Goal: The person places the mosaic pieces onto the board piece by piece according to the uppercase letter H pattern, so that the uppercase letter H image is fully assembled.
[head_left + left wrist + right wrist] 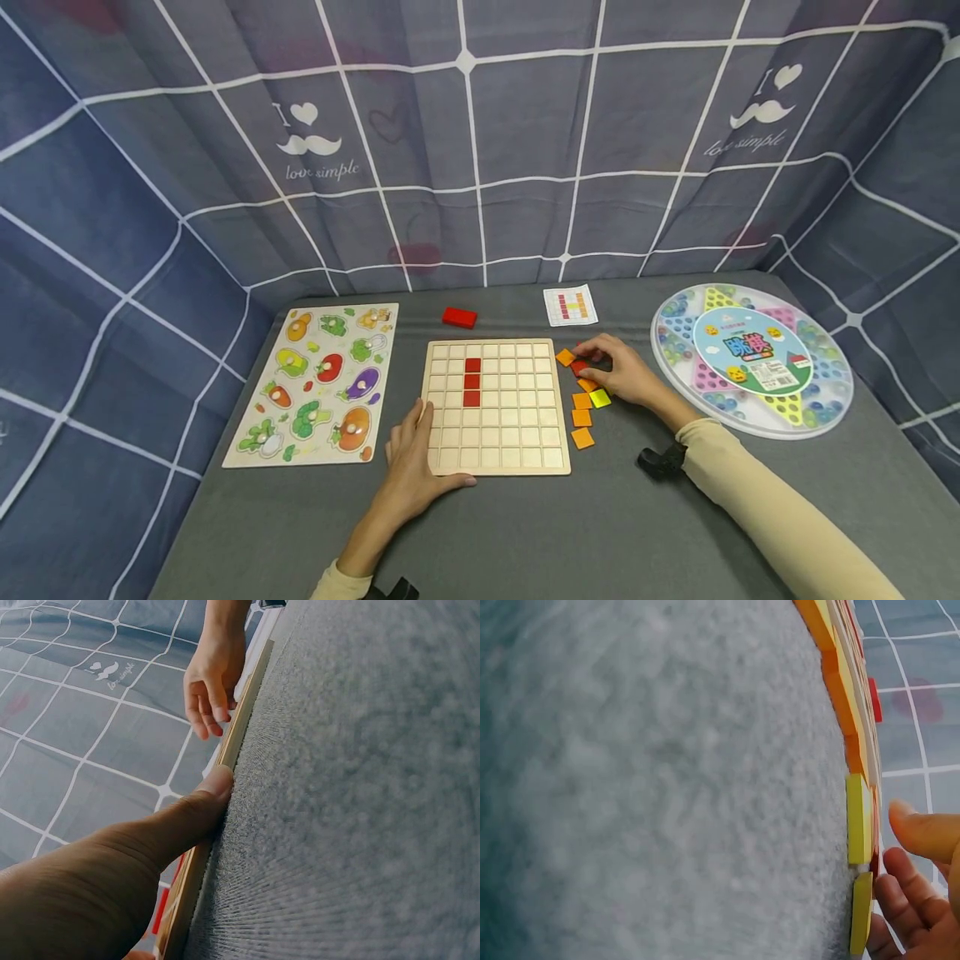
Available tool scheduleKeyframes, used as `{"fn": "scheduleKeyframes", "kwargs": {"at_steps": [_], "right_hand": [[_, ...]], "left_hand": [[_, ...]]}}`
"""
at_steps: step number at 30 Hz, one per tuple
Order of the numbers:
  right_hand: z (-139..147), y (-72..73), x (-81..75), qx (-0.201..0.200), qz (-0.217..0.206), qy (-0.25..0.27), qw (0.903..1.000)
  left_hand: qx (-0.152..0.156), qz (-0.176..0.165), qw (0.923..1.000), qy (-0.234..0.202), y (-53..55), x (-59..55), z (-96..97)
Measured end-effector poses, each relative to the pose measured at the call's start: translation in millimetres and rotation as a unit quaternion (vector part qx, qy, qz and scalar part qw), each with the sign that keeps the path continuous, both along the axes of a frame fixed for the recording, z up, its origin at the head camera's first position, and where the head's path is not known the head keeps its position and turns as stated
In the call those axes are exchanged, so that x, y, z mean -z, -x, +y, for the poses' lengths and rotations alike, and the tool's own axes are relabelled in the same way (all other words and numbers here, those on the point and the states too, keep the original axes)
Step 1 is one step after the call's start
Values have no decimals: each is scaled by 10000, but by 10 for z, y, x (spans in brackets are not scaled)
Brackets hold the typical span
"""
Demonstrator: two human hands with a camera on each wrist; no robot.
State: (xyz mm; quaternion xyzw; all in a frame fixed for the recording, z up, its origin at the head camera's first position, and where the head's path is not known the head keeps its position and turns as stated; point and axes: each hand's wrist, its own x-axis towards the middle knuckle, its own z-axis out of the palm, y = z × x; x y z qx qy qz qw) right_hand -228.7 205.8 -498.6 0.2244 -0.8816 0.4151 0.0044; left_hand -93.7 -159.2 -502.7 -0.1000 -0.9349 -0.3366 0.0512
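Note:
A square wooden grid board [510,435] lies on the table, with a column of red tiles [472,382] in its upper left part. My left hand [408,462] rests at the board's near left corner, fingers along the left edge and thumb against the front edge. In the left wrist view the thumb [191,814] touches the wooden rim. To the board's right, my right hand [626,375] reaches over a red tile [578,367], with thumb and fingers apart. Orange tiles [582,401] and a yellow tile [600,398] lie close to it. The fingers partly cover some tiles.
Behind the board sit a red block [459,317] and a small pattern card [570,306]. A vegetable puzzle board [255,450] lies at left, and a round board-game package [825,392] at right. A grid-patterned curtain [517,125] encloses the back and sides.

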Motion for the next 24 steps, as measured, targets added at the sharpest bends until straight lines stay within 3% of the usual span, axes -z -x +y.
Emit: {"fn": "scheduleKeyframes", "kwargs": {"at_steps": [12,19,24], "right_hand": [[6,37,39,57,-38,-157,9999],[-20,86,45,588,96,81,9982],[-39,139,49,679,169,-53,9975]], "left_hand": [[-17,65,9999,83,9,4,1],[-10,78,9999,99,10,4,5],[-27,61,9999,99,7,2,4]]}}
